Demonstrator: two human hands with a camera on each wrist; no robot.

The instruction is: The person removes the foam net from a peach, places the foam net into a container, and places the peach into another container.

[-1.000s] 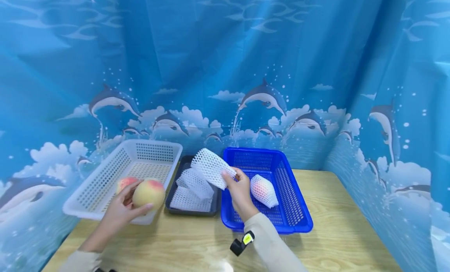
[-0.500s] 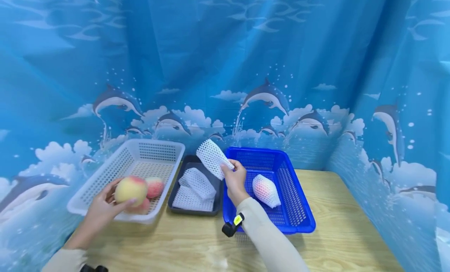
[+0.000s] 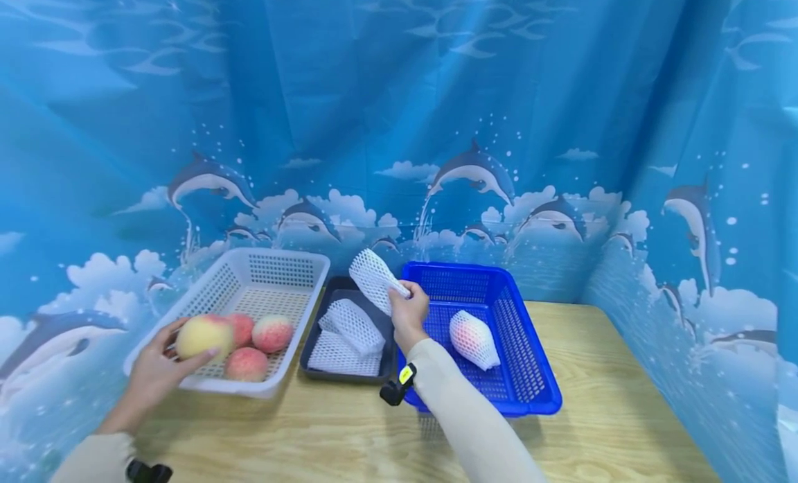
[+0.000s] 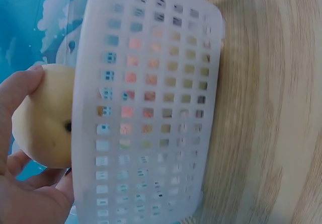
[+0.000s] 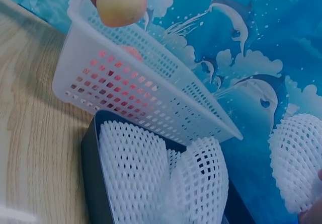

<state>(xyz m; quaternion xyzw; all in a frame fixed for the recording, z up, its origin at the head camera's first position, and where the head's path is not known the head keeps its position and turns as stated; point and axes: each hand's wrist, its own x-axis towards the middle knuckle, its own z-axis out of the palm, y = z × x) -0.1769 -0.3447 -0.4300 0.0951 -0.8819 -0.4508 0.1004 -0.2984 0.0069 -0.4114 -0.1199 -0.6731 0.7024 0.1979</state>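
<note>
My left hand (image 3: 154, 367) grips a large yellow peach (image 3: 204, 337) with a red blush, over the front left of the white basket (image 3: 293, 260). In the left wrist view, thumb and fingers wrap around that peach (image 4: 48, 116) at the basket's rim. Several smaller red peaches (image 3: 271, 333) lie inside the basket. My right hand (image 3: 409, 313) pinches one end of a white foam net sleeve (image 3: 374, 278), held up between the dark tray and the blue basket. Only a bit of the right hand shows in its own wrist view, beside the foam sleeve (image 5: 298, 158).
More foam net sleeves (image 3: 350, 337) lie in the dark grey tray (image 3: 318, 373) between the baskets. A peach in a foam net (image 3: 472, 339) sits in the blue basket (image 3: 535, 362) on the right. All stand on a wooden table (image 3: 324, 434) before a dolphin-print curtain (image 3: 374, 123).
My left hand has carried the yellow peach leftward, uncovering the smaller peaches in the basket. The right hand has shifted slightly left, with the foam sleeve lifted and turned more upright.
</note>
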